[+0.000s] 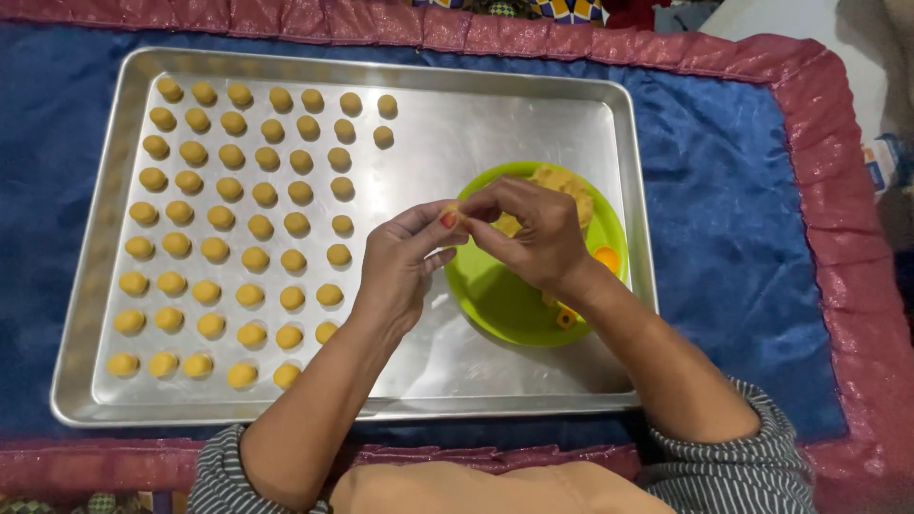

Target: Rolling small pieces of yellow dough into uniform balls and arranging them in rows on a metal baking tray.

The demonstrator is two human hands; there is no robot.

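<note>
With both hands, left hand (400, 262) and right hand (533, 233), pinching 1 small dough bit (451, 215) over the tray (495, 381), the person should probably roll it gently to match the balls (249, 257).

Small blue-white carton (887, 162), far right edge.

A blue quilted mat (724, 190) with a shiny pink-red ruffled border (847, 190) carries everything; what lies under it cannot be told. The border runs along the far edge, down the right side and along the near edge. Directly on the blue cloth lies a large rectangular metal baking tray (495, 124), its long sides running left to right, taking up most of the mat from the left toward the middle. A broad strip of blue stays uncovered to the right of the tray, and a narrow strip shows along its far rim.
</note>
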